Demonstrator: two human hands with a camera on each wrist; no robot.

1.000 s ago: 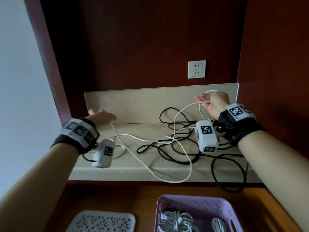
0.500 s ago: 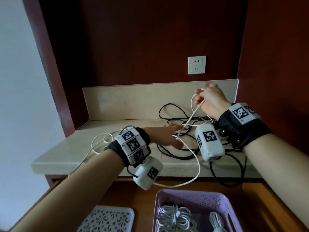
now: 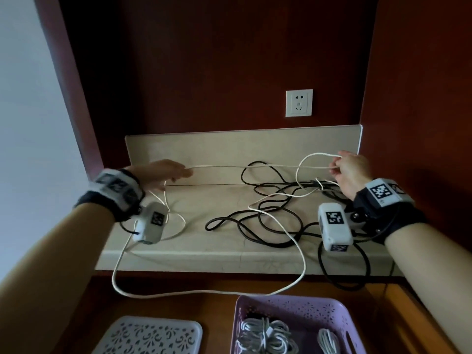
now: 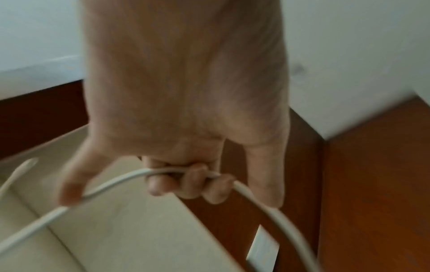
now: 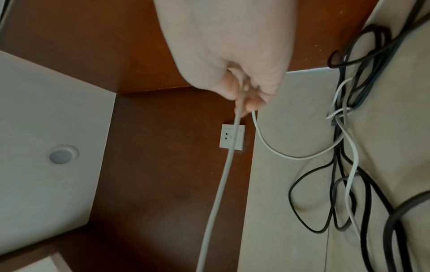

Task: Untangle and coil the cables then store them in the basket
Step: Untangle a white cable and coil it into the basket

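Note:
A white cable (image 3: pixel 245 166) runs taut between my two hands above the stone shelf (image 3: pixel 204 249). My left hand (image 3: pixel 163 173) grips it at the left, fingers curled round it (image 4: pixel 186 176). My right hand (image 3: pixel 351 169) pinches a loop of the same cable (image 5: pixel 235 128) at the right. The cable's slack hangs over the shelf's front edge in a long loop (image 3: pixel 204 292). A tangle of black cable (image 3: pixel 268 213) lies on the shelf under the right hand, with the white cable threaded through it (image 5: pixel 342 117). The purple basket (image 3: pixel 293 302) below holds coiled white cables (image 3: pixel 265 338).
A wall socket (image 3: pixel 299 102) sits above the shelf's backsplash. Dark wood panels close in the shelf behind and on the right. A pale perforated lid or tray (image 3: pixel 150 335) lies left of the basket on the wooden surface. One black loop (image 3: pixel 344 277) hangs over the shelf's front edge.
My left hand has swept from the middle of the shelf out to the left, pulling the white cable taut. The right hand keeps its hold on the loop near the back right.

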